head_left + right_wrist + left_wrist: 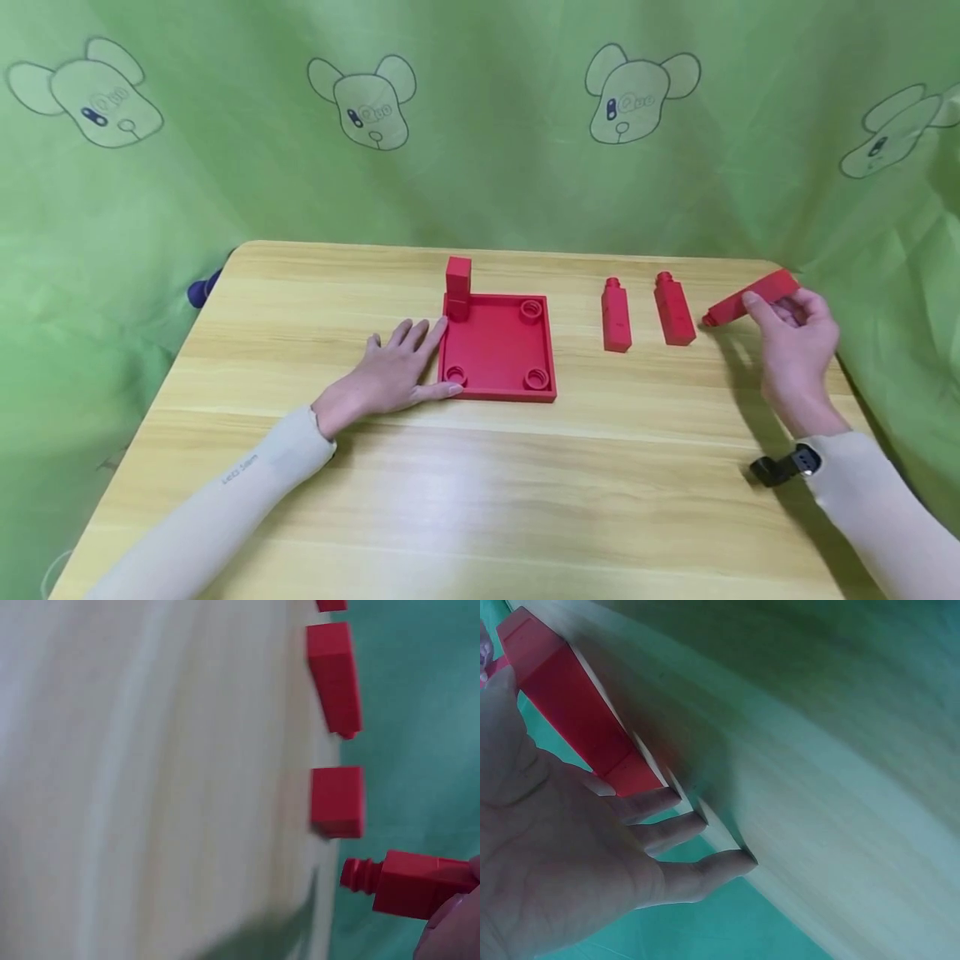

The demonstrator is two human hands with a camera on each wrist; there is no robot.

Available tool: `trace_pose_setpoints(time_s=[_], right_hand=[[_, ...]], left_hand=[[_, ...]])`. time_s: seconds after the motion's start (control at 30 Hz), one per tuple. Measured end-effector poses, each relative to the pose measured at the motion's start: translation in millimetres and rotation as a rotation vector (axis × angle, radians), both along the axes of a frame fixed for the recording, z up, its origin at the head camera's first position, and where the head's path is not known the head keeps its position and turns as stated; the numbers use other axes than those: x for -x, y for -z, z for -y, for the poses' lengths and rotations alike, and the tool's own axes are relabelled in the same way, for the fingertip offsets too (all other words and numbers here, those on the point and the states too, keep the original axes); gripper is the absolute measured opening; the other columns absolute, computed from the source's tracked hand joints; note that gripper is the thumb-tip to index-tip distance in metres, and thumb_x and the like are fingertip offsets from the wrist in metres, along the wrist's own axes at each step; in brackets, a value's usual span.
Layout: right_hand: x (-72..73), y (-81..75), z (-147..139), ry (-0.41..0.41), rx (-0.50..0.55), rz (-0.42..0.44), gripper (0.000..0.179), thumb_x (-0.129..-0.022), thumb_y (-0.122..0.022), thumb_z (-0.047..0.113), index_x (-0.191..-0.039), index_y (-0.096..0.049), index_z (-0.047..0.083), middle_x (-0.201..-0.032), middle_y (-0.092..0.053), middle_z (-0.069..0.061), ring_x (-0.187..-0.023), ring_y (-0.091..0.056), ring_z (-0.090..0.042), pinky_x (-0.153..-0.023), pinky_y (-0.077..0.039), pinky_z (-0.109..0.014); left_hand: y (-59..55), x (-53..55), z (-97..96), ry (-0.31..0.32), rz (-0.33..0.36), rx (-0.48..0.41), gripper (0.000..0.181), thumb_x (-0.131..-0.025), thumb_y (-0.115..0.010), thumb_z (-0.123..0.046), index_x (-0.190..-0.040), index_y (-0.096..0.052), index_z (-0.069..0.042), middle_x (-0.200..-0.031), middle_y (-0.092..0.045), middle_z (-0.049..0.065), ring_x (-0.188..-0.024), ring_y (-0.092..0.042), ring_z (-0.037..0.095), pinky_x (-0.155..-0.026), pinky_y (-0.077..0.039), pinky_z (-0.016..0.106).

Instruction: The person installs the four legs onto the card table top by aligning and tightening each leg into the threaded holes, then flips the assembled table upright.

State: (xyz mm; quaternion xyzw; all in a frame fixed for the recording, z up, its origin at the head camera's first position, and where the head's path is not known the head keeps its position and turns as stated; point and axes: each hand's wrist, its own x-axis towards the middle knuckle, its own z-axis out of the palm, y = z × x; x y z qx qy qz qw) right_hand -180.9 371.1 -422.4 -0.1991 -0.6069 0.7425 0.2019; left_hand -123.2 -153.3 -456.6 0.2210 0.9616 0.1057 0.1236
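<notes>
Red peg [772,287] pinched by right hand [800,340]; near worktop's [525,500] far-right corner; likely light, best held mid-body; left hand [396,372] spread, empty.

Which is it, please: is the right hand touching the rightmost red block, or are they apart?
Touching: the head view shows the right hand holding the rightmost red block, with the thumb lying against its side.

Tray [498,346] was plain solid red, and every post [617,321] was the same red. Counter [480,500] had that pale yellow, streaky woodgrain look. The far curtain [495,183] was green with dark-outlined cartoon animal heads. Sleeves [217,521] were off-white, with small dark lettering on the left one.
</notes>
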Motion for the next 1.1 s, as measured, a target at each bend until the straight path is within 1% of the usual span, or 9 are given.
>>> trace_pose_setpoints(time_s=[0.1, 0.17, 0.33, 0.43, 0.73, 0.93, 1.1], right_hand=[[-1.9, -8.6, 6.5, -0.021, 0.019, -0.049, 0.044, -0.084, -0.093, -0.004, -0.12, -0.069, 0.006, -0.113, -0.071, -0.006, -0.097, -0.066, -0.013, -0.081, -0.057, -0.015], [-2.4, -13.1, 12.6, -0.04, 0.026, -0.085, 0.044, -0.084, -0.093, -0.005, -0.121, -0.071, 0.005, -0.114, -0.071, -0.008, -0.097, -0.067, -0.014, -0.082, -0.057, -0.015], [-2.1, -18.7, 29.8, -0.091, -0.027, -0.158, 0.039, -0.087, -0.091, -0.004, -0.122, -0.076, 0.001, -0.105, -0.07, -0.008, -0.091, -0.064, -0.014, -0.078, -0.056, -0.016], [-1.7, -19.4, 38.7, -0.12, -0.067, -0.18, 0.038, -0.089, -0.089, -0.002, -0.125, -0.078, 0.0, -0.102, -0.07, -0.007, -0.089, -0.061, -0.014, -0.078, -0.054, -0.016], [-2.2, -21.9, 62.9, -0.244, -0.124, -0.21, 0.039, -0.097, -0.084, 0.004, -0.134, -0.076, 0.001, -0.111, -0.073, -0.007, -0.097, -0.066, -0.015, -0.087, -0.054, -0.019], [-0.7, -24.8, 79.3, -0.325, -0.145, -0.207, 0.035, -0.099, -0.081, 0.005, -0.134, -0.077, 0.003, -0.111, -0.075, -0.005, -0.097, -0.065, -0.015, -0.085, -0.054, -0.019], [0.4, -24.8, 93.1, -0.386, -0.173, -0.199, 0.033, -0.101, -0.08, 0.006, -0.134, -0.077, 0.006, -0.113, -0.076, -0.004, -0.101, -0.067, -0.015, -0.087, -0.055, -0.017]], left_hand=[[1.4, -1.0, -0.7, 0.004, 0.005, -0.005, 0.109, -0.101, -0.049, -0.081, -0.177, -0.008, -0.015, -0.175, -0.029, 0.02, -0.16, -0.026, 0.048, -0.111, -0.03, 0.084], [1.8, -1.2, -0.7, 0.003, 0.005, -0.009, 0.11, -0.101, -0.049, -0.082, -0.177, -0.008, -0.015, -0.175, -0.029, 0.02, -0.16, -0.026, 0.048, -0.111, -0.03, 0.084], [1.4, -0.7, 0.3, -0.005, 0.003, -0.018, 0.11, -0.101, -0.051, -0.081, -0.177, -0.008, -0.015, -0.175, -0.029, 0.02, -0.16, -0.026, 0.048, -0.111, -0.03, 0.084], [0.6, -0.3, 0.4, -0.005, 0.005, -0.021, 0.11, -0.101, -0.051, -0.08, -0.177, -0.008, -0.015, -0.176, -0.028, 0.02, -0.16, -0.025, 0.049, -0.111, -0.029, 0.084], [-1.1, -0.1, -0.7, -0.003, -0.001, -0.023, 0.109, -0.101, -0.052, -0.079, -0.177, -0.009, -0.014, -0.174, -0.03, 0.021, -0.159, -0.027, 0.049, -0.111, -0.03, 0.084], [-2.1, -0.2, -1.0, -0.001, -0.01, -0.019, 0.109, -0.101, -0.053, -0.079, -0.177, -0.01, -0.014, -0.174, -0.031, 0.021, -0.159, -0.028, 0.048, -0.111, -0.031, 0.083], [0.2, 0.0, -1.0, -0.001, -0.014, -0.024, 0.109, -0.101, -0.053, -0.079, -0.177, -0.01, -0.014, -0.173, -0.031, 0.022, -0.159, -0.028, 0.048, -0.11, -0.031, 0.084]])
